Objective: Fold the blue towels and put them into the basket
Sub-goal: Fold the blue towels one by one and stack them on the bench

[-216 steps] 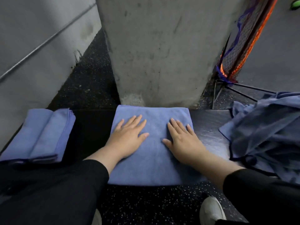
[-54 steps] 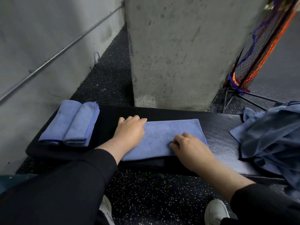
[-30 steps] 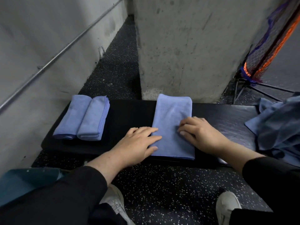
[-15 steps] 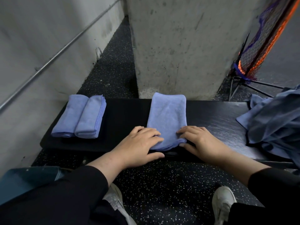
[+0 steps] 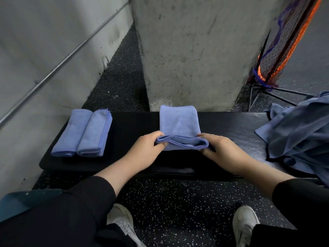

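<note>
The blue towel [image 5: 179, 123] lay lengthwise on the black bench [image 5: 135, 125], its far end at the bench's back edge in front of the concrete pillar [image 5: 195, 50] and its near end lifted between the two hands. The left hand [image 5: 144, 152] pinched the towel's near left corner, fingers curled over the layered edge and thumb beneath; the right hand [image 5: 222, 154] gripped the near right corner in the same way, fingers tucked under the fold. Both hands sat at the bench's front half, just apart, with the raised edge spanning the gap. On the bench's left end rested two folded towels [image 5: 83, 133], side by side and touching. At the right end a heap of unfolded blue towels [image 5: 299, 132] spilled over the bench. A mesh basket [image 5: 281, 43] of orange and purple netting stood behind on thin black legs, its contents not visible.
</note>
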`<state>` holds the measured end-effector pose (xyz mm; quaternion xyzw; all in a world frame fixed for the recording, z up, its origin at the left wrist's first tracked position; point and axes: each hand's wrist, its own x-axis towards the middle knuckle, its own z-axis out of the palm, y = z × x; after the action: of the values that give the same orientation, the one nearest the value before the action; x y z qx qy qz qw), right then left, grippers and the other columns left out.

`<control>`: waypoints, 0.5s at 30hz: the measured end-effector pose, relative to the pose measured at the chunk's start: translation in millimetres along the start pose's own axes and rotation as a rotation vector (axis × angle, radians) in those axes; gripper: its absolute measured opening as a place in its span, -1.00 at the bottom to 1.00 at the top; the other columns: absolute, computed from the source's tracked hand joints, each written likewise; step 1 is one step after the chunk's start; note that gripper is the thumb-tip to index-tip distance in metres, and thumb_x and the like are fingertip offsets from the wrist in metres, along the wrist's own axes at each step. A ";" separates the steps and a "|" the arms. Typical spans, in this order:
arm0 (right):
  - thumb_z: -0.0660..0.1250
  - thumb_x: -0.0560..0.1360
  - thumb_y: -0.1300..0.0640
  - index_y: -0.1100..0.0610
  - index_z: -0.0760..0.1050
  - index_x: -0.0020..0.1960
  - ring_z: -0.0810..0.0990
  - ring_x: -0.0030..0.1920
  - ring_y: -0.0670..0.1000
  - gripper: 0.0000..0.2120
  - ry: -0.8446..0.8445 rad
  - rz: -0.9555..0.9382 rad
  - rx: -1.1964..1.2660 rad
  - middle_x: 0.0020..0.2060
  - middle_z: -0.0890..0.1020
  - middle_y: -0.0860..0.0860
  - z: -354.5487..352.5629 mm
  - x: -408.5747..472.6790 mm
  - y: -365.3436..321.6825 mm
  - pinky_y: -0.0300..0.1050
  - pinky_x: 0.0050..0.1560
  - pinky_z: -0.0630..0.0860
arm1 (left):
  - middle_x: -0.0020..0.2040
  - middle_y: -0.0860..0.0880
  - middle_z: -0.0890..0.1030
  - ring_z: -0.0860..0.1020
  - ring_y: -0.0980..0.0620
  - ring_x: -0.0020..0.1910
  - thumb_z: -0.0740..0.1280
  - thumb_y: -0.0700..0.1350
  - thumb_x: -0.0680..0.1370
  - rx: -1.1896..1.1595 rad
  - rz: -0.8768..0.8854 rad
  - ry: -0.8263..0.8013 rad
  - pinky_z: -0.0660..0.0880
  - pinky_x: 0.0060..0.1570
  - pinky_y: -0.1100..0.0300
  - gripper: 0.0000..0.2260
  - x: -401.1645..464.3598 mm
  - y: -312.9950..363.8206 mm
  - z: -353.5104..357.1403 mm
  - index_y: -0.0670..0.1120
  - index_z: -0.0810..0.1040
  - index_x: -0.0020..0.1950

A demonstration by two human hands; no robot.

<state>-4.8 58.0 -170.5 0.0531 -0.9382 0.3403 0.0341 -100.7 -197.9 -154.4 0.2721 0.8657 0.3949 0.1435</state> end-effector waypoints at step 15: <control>0.27 0.60 -0.12 0.16 0.52 -0.14 0.55 -0.29 0.02 -0.65 0.026 0.386 0.013 -0.31 0.62 0.02 -9.3 26.5 -13.0 -0.03 -0.21 0.48 | -0.01 -0.15 0.67 0.63 -0.12 -0.08 0.26 0.05 0.56 -0.135 -0.248 -0.023 0.55 0.10 -0.26 -0.76 19.1 -3.4 -11.4 -0.09 0.58 -0.01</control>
<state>-29.3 52.1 -152.5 -0.1321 -0.9282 0.3472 -0.0202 -122.6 -195.5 -150.2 0.1571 0.8625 0.4283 0.2190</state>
